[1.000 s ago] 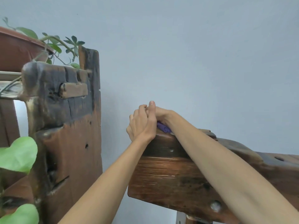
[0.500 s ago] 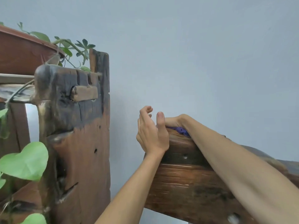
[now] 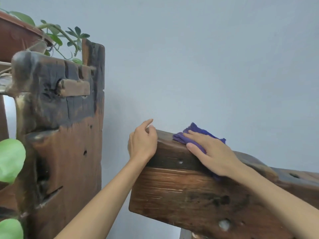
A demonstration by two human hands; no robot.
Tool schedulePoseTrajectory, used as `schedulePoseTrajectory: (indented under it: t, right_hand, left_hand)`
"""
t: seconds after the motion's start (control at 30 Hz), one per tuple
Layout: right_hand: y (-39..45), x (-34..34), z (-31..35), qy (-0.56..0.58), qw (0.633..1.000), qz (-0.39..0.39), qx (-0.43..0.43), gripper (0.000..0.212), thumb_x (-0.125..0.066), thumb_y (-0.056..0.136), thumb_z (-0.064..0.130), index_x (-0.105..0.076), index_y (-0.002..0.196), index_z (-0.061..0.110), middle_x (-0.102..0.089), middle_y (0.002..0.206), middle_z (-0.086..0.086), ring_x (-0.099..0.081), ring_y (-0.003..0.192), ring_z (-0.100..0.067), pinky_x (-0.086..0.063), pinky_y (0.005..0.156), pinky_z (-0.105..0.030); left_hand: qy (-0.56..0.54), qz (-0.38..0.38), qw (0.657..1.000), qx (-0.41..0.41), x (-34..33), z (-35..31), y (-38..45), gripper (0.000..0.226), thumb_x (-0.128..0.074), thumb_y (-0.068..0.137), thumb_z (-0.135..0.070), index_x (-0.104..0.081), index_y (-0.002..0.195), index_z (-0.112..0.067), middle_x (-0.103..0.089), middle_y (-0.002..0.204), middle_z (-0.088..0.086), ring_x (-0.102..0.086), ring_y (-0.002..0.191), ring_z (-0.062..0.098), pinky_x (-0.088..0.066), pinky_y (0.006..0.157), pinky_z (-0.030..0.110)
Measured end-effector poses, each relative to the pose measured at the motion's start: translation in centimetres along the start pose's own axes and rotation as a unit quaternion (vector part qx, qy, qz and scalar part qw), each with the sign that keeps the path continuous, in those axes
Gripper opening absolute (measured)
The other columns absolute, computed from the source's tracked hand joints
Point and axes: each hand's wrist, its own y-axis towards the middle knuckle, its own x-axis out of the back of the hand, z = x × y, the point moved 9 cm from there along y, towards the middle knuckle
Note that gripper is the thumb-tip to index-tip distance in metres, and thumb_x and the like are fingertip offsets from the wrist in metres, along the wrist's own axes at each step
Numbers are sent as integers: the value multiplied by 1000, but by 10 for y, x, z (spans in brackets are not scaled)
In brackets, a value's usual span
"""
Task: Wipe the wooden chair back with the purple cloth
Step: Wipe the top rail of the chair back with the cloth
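Note:
The wooden chair back (image 3: 186, 192) is a thick dark-brown plank running from the centre to the lower right. A crumpled purple cloth (image 3: 193, 133) lies on its rounded top edge. My right hand (image 3: 212, 152) presses flat on the cloth, fingers spread and pointing left, covering most of it. My left hand (image 3: 143, 144) rests against the plank's left end, fingers loosely curled over the top corner, holding nothing else.
A tall weathered wooden post (image 3: 63, 138) with a peg stands at the left, a gap apart from the chair back. A brown planter (image 3: 15, 37) with trailing green leaves (image 3: 10, 159) sits above and beside it. A plain grey wall (image 3: 207, 66) lies behind.
My right hand has slid the cloth to the right along the top edge and flattened onto it. My left hand has separated from the right and now sits at the plank's left end.

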Motion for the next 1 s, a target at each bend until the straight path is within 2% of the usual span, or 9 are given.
schedulePoseTrajectory:
  t: [0.07, 0.13, 0.23, 0.37, 0.47, 0.6, 0.77, 0.87, 1.0]
  right_hand:
    - [-2, 8, -62, 28, 992, 22, -120, 52, -30, 98, 72, -55, 139, 50, -49, 154, 15, -45, 142, -9, -35, 119, -40]
    - [-1, 6, -124, 87, 963, 77, -245, 50, -33, 102, 63, -69, 125, 36, -68, 136, -3, -64, 122, -22, -39, 113, -41]
    - [-5, -8, -172, 61, 911, 178, -367, 54, -29, 108, 44, -62, 128, 6, -55, 145, -18, -55, 128, -34, -34, 111, -41]
    - [-8, -14, -161, 109, 901, 218, -359, 56, -22, 107, 47, -63, 126, 14, -58, 141, -15, -53, 128, -34, -36, 114, -47]
    - [-32, 21, -157, 65, 952, 79, -290, 61, -24, 98, 66, -73, 85, 32, -74, 90, 7, -66, 96, -22, -50, 91, -43]
    - [-82, 42, -156, 44, 976, -39, -210, 54, -21, 88, 78, -62, 103, 47, -68, 91, 27, -60, 88, 5, -46, 74, -26]
    - [-16, -2, -162, 118, 950, 178, -229, 64, -30, 100, 55, -64, 113, 2, -72, 112, -18, -66, 109, -32, -47, 103, -45]
    - [9, -24, -160, 61, 921, 293, -250, 35, -35, 110, 32, -49, 136, 13, -51, 124, 0, -48, 128, -24, -35, 105, -40]
    - [2, -21, -150, 160, 918, 252, -262, 53, -21, 109, 49, -61, 135, 26, -64, 125, 1, -56, 120, -28, -39, 98, -37]
  left_hand:
    - [72, 30, 996, -35, -1, -4, 3, 38, -38, 100, -31, -73, 115, -27, -62, 142, -3, -61, 120, 31, -49, 96, 37]
    - [198, 55, 976, -76, -4, -15, 5, 42, -35, 99, -38, -69, 89, -17, -74, 105, 7, -65, 95, 37, -51, 80, 40]
    - [387, 126, 906, -113, -45, -56, 1, 72, -17, 96, -60, -69, 87, -11, -57, 74, 5, -54, 81, 32, -39, 75, 41]
    - [358, 350, 851, -157, -167, -110, -60, 97, 7, 90, -73, -59, 135, -19, -64, 129, 14, -53, 123, 35, -18, 108, 66]
    - [331, 363, 859, -144, -199, -119, -68, 98, 12, 88, -75, -46, 149, -25, -56, 140, 17, -49, 131, 39, -11, 110, 70]
    - [328, 329, 869, -171, -212, -120, -64, 99, 13, 86, -73, -59, 132, -23, -61, 119, 16, -55, 108, 38, -24, 102, 67]
    - [261, 258, 905, -214, -211, -139, -66, 93, 7, 91, -72, -65, 99, -14, -67, 98, 12, -57, 87, 35, -43, 88, 50]
    - [250, 273, 906, -205, -213, -134, -63, 94, 9, 88, -74, -63, 106, -16, -66, 104, 12, -59, 99, 36, -43, 92, 51]
    - [240, 292, 906, -191, -215, -130, -57, 90, 5, 91, -73, -66, 101, -19, -68, 107, 12, -60, 102, 36, -43, 88, 48]
